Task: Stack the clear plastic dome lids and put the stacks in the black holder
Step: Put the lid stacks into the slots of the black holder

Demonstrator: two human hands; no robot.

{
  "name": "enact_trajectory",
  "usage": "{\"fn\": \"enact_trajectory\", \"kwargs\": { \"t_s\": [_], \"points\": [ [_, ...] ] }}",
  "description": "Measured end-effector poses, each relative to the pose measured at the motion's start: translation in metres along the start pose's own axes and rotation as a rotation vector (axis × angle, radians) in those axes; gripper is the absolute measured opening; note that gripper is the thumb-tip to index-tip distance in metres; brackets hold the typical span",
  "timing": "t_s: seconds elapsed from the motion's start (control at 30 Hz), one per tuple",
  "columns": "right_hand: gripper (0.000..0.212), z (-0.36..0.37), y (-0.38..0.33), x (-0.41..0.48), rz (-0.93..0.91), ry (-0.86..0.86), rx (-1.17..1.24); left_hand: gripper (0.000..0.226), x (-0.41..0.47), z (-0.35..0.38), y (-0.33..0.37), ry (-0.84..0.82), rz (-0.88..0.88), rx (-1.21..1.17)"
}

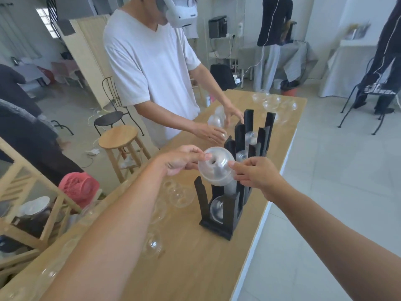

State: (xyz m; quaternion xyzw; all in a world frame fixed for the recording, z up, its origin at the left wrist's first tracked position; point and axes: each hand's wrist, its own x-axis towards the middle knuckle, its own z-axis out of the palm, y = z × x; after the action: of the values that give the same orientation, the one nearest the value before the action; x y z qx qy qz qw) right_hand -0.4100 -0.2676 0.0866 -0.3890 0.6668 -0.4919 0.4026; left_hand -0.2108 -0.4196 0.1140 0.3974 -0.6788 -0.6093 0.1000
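A stack of clear dome lids [216, 168] is held over the near end of the black holder [230, 205], its lower part reaching down between the holder's uprights. My left hand [184, 159] pinches the stack's left rim and my right hand [256, 172] pinches its right side. The holder's other slots contain more clear lids [217, 208]. Loose dome lids [181, 196] lie on the wooden table [195, 268] left of the holder, partly hidden by my left forearm.
Across the table a person in a white T-shirt [149, 68] handles lids [217, 120] with both hands. More loose lids [273, 102] sit at the table's far end. A wooden stool [119, 137], black chair and pink fan [80, 187] stand to the left.
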Motion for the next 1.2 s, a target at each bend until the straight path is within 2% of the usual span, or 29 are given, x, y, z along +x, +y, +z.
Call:
{"fn": "enact_trajectory", "kwargs": {
  "t_s": [0.2,0.37,0.43,0.53,0.6,0.83,1.0,1.03,1.2],
  "points": [
    [0.049,0.011,0.005,-0.015,0.012,0.062,-0.032,0.071,0.003,-0.007,-0.007,-0.058,0.043,0.000],
    [0.046,0.014,0.006,-0.022,0.015,0.085,-0.018,0.070,0.006,-0.009,-0.010,-0.092,0.070,-0.019],
    [0.046,0.014,0.006,-0.023,0.021,0.078,0.012,0.062,0.008,-0.011,-0.008,-0.122,0.073,-0.016],
    [0.046,0.010,0.007,-0.022,0.055,0.046,0.072,0.038,0.011,-0.012,-0.005,-0.189,0.034,-0.017],
    [0.046,0.007,0.011,-0.020,0.093,0.006,0.101,0.035,0.011,-0.009,-0.005,-0.190,-0.001,-0.010],
    [0.042,0.007,0.040,-0.008,0.249,-0.063,0.133,0.073,0.020,0.009,-0.015,-0.137,-0.206,0.048],
    [0.043,0.009,0.059,0.002,0.341,-0.086,0.195,0.128,0.028,0.015,-0.030,-0.165,-0.328,0.065],
    [0.041,0.009,0.063,0.004,0.351,-0.088,0.198,0.133,0.030,0.016,-0.033,-0.177,-0.342,0.059],
    [0.032,0.010,0.081,0.011,0.399,-0.120,0.198,0.112,0.041,0.019,-0.049,-0.189,-0.408,-0.002]
  ]
}}
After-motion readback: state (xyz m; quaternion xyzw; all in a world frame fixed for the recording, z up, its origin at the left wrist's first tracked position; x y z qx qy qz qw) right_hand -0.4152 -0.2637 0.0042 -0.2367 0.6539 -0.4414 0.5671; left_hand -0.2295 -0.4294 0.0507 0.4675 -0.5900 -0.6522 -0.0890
